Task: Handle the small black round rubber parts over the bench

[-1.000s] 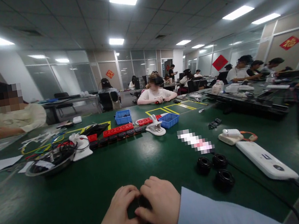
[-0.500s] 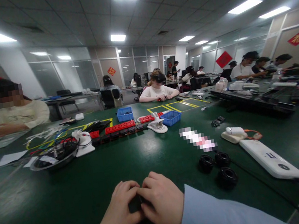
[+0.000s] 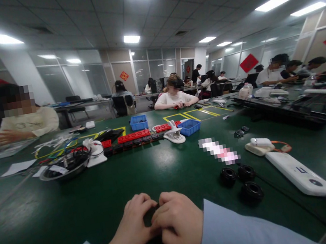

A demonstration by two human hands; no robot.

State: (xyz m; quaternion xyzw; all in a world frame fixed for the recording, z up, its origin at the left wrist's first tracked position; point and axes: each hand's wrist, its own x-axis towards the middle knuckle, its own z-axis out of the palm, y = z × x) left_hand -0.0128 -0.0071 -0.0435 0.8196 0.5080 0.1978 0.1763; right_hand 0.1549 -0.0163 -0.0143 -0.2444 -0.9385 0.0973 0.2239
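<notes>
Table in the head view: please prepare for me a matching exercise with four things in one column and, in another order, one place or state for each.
Things
1. Metal bowl
2. Long white device
3. Black ring-shaped parts
4. Right hand

Places and states
A. Between the left hand and the group of three
B. Filled with dark cables
C. Has a dark round spot near one end
D. Three together on the green table

Right pairs: 1-B, 2-C, 3-D, 4-A
</notes>
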